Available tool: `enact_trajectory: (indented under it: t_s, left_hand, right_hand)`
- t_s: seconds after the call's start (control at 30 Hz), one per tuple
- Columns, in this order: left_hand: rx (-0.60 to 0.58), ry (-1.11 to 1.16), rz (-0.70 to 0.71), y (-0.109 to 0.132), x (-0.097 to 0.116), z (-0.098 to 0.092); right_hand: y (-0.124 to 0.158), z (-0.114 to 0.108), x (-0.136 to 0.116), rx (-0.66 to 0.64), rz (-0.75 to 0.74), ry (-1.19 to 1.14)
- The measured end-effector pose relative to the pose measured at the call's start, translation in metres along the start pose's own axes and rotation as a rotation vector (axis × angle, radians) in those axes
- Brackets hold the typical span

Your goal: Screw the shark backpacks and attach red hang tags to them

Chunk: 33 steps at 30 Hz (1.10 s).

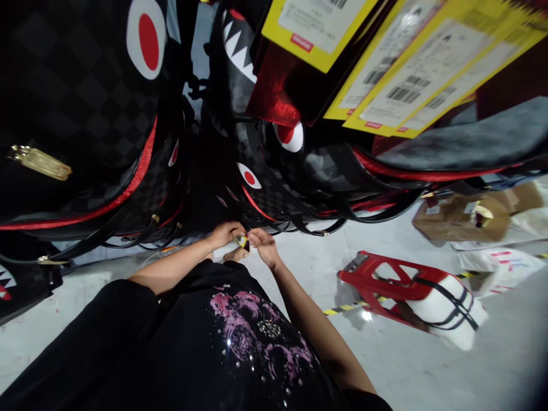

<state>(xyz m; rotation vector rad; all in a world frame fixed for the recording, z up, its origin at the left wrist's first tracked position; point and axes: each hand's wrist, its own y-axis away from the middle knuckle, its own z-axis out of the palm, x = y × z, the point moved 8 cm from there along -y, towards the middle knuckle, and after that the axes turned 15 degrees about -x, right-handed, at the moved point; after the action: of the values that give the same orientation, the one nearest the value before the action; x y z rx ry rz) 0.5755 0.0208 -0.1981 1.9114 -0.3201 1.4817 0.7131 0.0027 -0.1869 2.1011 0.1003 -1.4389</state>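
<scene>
My left hand [225,233] and my right hand [263,244] meet low in front of me, both pinched on a small yellow and dark tag [242,241]. The tag sits just under a hanging black checkered bag [261,194] with red trim and a shark-face print of eyes and teeth. Fingers of both hands are curled closed around the tag. My black top with a pink sparkly print fills the lower middle of the view.
Several more black shark-print bags [85,114] hang at left and centre. Yellow-edged label cards [411,68] hang at the upper right. On the grey floor lie a red stool [385,279] with a white bundle [449,311], a cardboard box [462,217] and striped floor tape [346,308].
</scene>
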Motion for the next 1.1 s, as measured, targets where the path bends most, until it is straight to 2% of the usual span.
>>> enact_trajectory:
  t_s: [0.2, 0.33, 0.53, 0.77, 0.93, 1.1]
  left_hand:
    - [-0.057, -0.179, 0.031, 0.009, 0.012, -0.002]
    - [-0.073, -0.293, 0.029, 0.007, 0.012, 0.003]
    - [-0.109, -0.443, -0.005, 0.005, 0.012, 0.008]
    - [-0.168, -0.616, -0.142, 0.001, 0.017, 0.012]
    - [-0.212, -0.688, -0.247, -0.008, 0.013, 0.011]
    - [-0.278, -0.74, -0.292, -0.011, 0.013, 0.011]
  right_hand:
    - [0.003, -0.002, -0.012, 0.025, -0.065, 0.16]
    - [0.007, 0.002, -0.025, 0.022, -0.117, 0.299]
    - [0.008, 0.005, -0.027, -0.015, -0.138, 0.524]
    - [0.005, 0.014, -0.029, -0.09, -0.106, 0.759]
    - [-0.001, 0.018, -0.025, -0.119, -0.075, 0.827]
    - [-0.004, 0.017, -0.023, -0.103, -0.041, 0.848]
